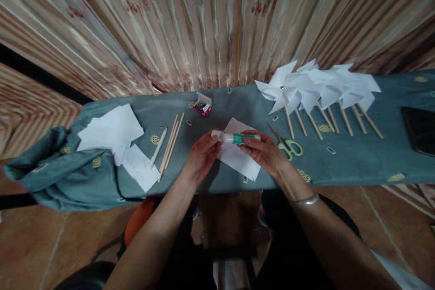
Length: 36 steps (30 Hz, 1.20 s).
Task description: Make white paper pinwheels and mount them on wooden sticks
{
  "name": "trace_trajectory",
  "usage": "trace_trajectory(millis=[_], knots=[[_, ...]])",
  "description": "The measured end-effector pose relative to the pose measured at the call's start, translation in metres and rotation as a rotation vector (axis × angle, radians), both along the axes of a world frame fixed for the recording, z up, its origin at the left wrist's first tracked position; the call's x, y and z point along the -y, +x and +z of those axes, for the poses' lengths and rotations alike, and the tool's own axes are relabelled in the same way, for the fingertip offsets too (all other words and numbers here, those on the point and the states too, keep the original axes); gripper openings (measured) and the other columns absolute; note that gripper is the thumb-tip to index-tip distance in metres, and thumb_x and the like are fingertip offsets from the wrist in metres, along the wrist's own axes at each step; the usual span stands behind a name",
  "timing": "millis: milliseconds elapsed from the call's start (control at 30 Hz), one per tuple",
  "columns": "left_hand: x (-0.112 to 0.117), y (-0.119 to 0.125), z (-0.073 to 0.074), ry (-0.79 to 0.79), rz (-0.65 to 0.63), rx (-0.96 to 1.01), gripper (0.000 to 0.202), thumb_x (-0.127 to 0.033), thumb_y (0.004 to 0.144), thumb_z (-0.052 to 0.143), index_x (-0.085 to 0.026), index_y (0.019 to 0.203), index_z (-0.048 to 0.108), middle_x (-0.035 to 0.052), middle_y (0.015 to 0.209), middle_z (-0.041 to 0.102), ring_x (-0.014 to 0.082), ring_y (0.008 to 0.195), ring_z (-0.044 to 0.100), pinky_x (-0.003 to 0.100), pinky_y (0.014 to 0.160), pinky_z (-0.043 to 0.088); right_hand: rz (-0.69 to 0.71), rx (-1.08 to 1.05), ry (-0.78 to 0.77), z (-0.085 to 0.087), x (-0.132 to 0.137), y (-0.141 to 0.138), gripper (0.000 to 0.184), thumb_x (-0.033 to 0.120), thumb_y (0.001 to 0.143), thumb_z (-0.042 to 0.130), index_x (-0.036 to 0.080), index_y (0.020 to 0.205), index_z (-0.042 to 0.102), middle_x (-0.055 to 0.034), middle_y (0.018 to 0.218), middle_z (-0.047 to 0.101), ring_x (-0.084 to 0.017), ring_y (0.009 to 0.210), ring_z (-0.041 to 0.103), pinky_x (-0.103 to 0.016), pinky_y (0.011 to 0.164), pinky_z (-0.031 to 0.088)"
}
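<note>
One tube (239,138) is held over blue-grey cloth (238,105) before curtains (210,45).

Hands (203,155) holding glue stick (240,138) over white paper (239,162); scissors (283,142) near right; white pinwheels (319,87) farther back.

It looks like a room in a home. Flower-patterned curtains (217,31) hang just beyond the worktop (204,183), a blue-green household cloth (356,158) with yellow motifs drapes over it, and a brown tiled floor (30,244) shows below it.
</note>
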State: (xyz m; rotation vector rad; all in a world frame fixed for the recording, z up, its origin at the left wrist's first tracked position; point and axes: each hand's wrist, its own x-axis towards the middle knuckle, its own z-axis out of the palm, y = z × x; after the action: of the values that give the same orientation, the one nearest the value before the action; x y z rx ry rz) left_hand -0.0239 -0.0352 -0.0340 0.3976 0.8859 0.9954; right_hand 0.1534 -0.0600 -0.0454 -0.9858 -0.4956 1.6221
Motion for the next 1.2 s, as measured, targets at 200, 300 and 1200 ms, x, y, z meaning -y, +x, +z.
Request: trace_trajectory(millis=[200, 300, 1200], knots=[[0.003, -0.001, -0.001, 0.036, 0.012, -0.020, 0.033, -0.014, 0.057, 0.083, -0.015, 0.088, 0.072, -0.0009, 0.081, 0.069, 0.0075, 0.072, 0.062, 0.019, 0.074, 0.048, -0.028, 0.021, -0.007, 0.001, 0.000, -0.001, 0.031, 0.025, 0.052, 0.091, 0.020, 0.077, 0.073, 0.0021, 0.077, 0.073, -0.009, 0.069, 0.069, -0.019, 0.072, 0.060], [0.004, -0.001, -0.003, 0.092, 0.022, -0.092, 0.032, -0.016, 0.057, 0.083, -0.018, 0.087, 0.073, -0.0016, 0.081, 0.069, 0.0080, 0.072, 0.062, 0.021, 0.074, 0.048, -0.030, 0.053, -0.001, 0.000, 0.000, 0.000, 0.031, 0.025, 0.053, 0.090, 0.020, 0.078, 0.073, 0.0026, 0.076, 0.072, -0.010, 0.069, 0.069, -0.020, 0.072, 0.060], [-0.013, -0.049, -0.025, 0.498, 0.090, -0.849, 0.036, -0.037, 0.060, 0.081, -0.018, 0.090, 0.073, 0.0030, 0.084, 0.070, 0.0176, 0.075, 0.061, 0.029, 0.074, 0.047, -0.061, 0.487, 0.167, -0.005, -0.003, 0.016, 0.036, 0.045, 0.066, 0.080, 0.021, 0.091, 0.070, -0.0032, 0.083, 0.074, -0.014, 0.071, 0.067, -0.027, 0.066, 0.054]])
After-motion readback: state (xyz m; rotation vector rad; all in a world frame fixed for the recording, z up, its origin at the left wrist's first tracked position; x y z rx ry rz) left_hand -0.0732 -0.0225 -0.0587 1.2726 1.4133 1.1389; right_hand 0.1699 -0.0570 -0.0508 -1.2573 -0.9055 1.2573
